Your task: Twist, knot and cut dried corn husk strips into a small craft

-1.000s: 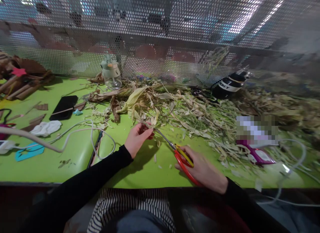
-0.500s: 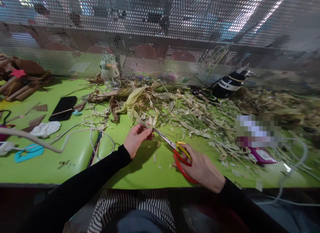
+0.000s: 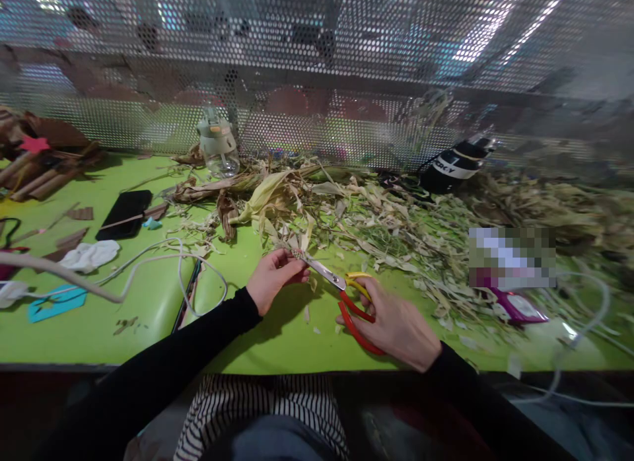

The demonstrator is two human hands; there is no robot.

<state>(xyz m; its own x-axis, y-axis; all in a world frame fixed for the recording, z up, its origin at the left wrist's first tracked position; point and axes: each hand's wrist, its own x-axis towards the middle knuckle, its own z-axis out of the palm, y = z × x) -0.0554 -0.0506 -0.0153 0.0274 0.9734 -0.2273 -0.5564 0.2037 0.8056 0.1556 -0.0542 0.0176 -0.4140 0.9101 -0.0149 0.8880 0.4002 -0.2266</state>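
My left hand (image 3: 275,276) pinches a small woven or braided piece of pale corn husk (image 3: 298,253) between thumb and fingers, its loose ends sticking up. In my right hand (image 3: 396,319) is a pair of scissors (image 3: 339,283) with one yellow and one red handle. The blades point up and left, and their tips lie at the husk piece beside my left fingers. Whether the tips have husk between them is too small to tell. Just beyond my hands, a yellowish corn husk (image 3: 265,197) lies among dried husks and shreds (image 3: 356,213).
On the green table (image 3: 267,342) a phone (image 3: 123,214), white cables (image 3: 148,263), a crumpled tissue (image 3: 90,255) and a blue tag (image 3: 57,304) are at left. A clear bottle (image 3: 220,147) and a black bottle (image 3: 453,167) stand before the perforated metal screen (image 3: 307,58). A magenta packet (image 3: 520,307) lies right.
My right hand and the scissors have shifted slightly left and up, bringing the blades closer to the husk piece. My left hand has moved very little.
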